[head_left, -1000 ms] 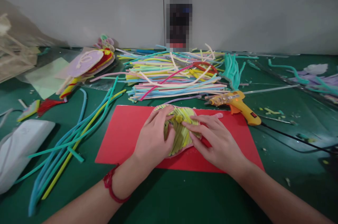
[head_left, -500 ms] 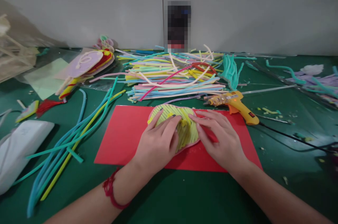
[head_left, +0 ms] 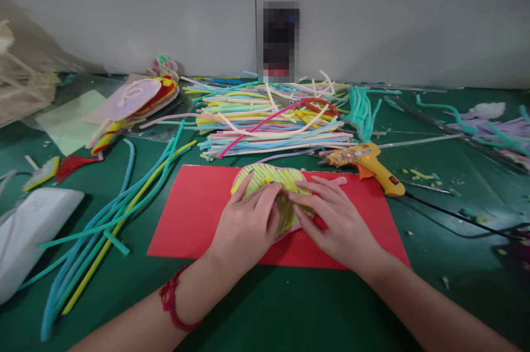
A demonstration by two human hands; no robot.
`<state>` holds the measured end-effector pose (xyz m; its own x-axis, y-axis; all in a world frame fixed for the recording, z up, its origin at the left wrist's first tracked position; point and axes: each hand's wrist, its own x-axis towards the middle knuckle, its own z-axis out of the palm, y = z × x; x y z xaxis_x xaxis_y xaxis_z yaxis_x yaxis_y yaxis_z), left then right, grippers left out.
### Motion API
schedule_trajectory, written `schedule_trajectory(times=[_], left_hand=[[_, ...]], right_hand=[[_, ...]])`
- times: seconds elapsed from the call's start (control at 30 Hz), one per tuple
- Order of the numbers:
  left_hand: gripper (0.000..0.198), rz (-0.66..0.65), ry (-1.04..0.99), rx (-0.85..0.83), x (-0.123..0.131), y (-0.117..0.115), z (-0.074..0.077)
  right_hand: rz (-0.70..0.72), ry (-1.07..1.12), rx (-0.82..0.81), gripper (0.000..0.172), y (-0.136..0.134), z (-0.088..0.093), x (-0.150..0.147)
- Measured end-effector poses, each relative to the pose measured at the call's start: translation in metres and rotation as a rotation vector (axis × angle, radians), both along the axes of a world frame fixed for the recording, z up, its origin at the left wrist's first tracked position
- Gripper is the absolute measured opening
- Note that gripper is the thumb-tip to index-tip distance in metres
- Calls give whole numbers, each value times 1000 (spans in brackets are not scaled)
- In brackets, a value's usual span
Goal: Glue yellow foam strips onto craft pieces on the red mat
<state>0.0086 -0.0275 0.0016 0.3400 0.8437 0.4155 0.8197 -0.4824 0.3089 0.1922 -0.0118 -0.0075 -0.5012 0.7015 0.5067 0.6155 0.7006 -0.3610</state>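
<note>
A yellow-green panel of pipe cleaners [head_left: 265, 174] set side by side, edged in pink, lies on a red card [head_left: 190, 214]. My left hand [head_left: 248, 214] rests over it, fingers curled, pinching at a small raised yellow bit [head_left: 269, 180] near its middle. From the right, my right hand [head_left: 337, 219] reaches over the panel, its thumb and fingers bent onto the surface close to my left fingertips. What lies under the fingertips is partly hidden. A short pink end [head_left: 340, 181] shows beyond my right fingers.
Behind the card lies a heap of coloured pipe cleaners [head_left: 248, 131] with red-handled scissors [head_left: 321, 106]. A yellow glue gun [head_left: 379, 172] lies at the right, its cord trailing. Long blue-green pipe cleaners [head_left: 111, 219], a white box-like object [head_left: 39, 230] and a purple fan-shaped piece [head_left: 132, 99] are left.
My right hand has moved left, from the panel's right edge onto its middle, uncovering the pink end. My left hand stays almost where it was.
</note>
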Motion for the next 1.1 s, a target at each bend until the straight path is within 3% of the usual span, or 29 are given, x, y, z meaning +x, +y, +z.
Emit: schedule_trajectory(times=[0.17, 0.33, 0.47, 0.67, 1.1], left_hand=[[26, 7, -10, 19, 1, 1, 0], [27, 3, -12, 7, 1, 1, 0], [27, 4, -14, 9, 1, 1, 0], [26, -8, -12, 7, 0, 1, 0], [25, -14, -3, 11, 1, 1, 1]], right_hand=[[-147, 19, -4, 27, 2, -1, 1], [-54, 5, 19, 26, 0, -1, 1], [-131, 39, 19, 26, 0, 0, 2], [-17, 5, 11, 21, -1, 1, 0], [-26, -9, -62, 19, -1, -5, 1]])
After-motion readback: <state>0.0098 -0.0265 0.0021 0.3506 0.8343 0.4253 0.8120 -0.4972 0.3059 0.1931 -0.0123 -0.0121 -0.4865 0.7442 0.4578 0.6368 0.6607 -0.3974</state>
